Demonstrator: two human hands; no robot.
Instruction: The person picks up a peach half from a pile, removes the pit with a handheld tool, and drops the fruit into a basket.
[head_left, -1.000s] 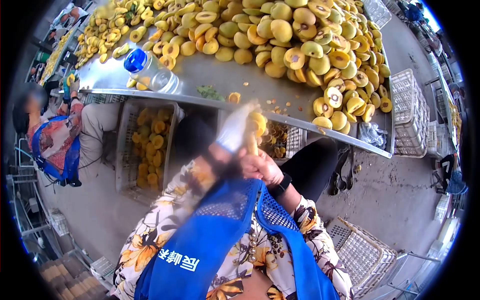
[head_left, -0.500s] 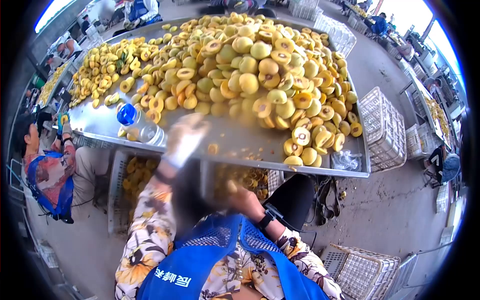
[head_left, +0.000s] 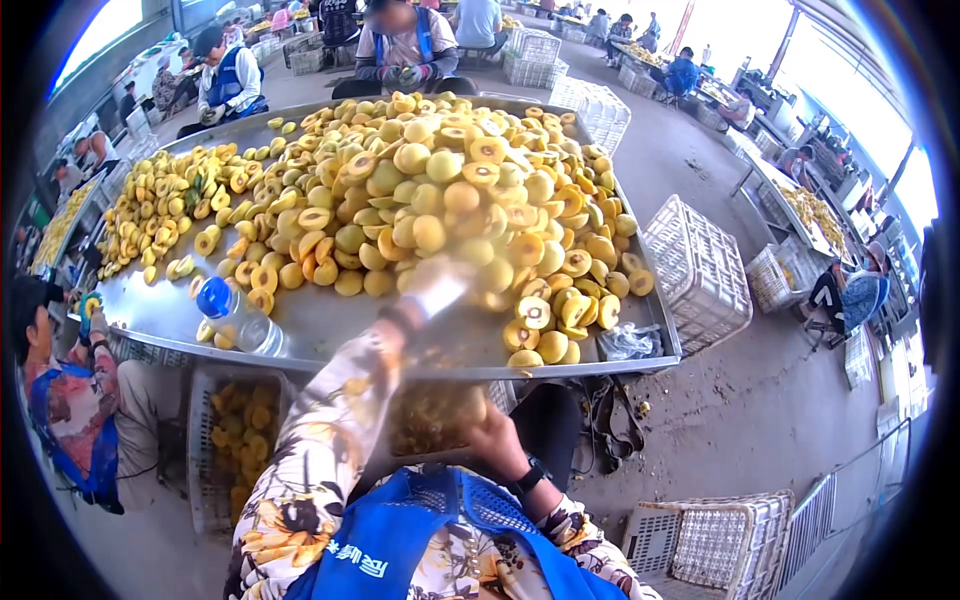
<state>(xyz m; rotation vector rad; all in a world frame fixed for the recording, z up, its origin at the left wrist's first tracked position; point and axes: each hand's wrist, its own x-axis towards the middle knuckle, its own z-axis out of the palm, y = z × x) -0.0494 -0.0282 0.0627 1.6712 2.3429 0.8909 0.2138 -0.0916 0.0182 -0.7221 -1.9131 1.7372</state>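
A big heap of halved yellow stone fruit (head_left: 430, 165), which look like peaches, some with brown centres, covers the metal table (head_left: 335, 335). My left hand (head_left: 440, 285), in a pale glove, reaches to the near edge of the heap; motion smears its fingers. Low over my lap, in front of the table edge, my right hand (head_left: 492, 438) is closed, and what it holds is hidden. Below the table edge beside it is a container with fruit pieces (head_left: 425, 415). A clear bottle with a blue cap (head_left: 240, 318) lies left of my left arm.
A crate of fruit (head_left: 240, 440) stands under the table at left. White crates (head_left: 695, 265) stand right of the table, another (head_left: 715, 540) at lower right. A crumpled plastic bag (head_left: 630, 342) lies in the table's right corner. Co-workers sit left and across.
My left hand has moved from the bare metal near the bottle to the heap's near edge. My right hand stays low and closed. The view has tilted up, showing more co-workers.
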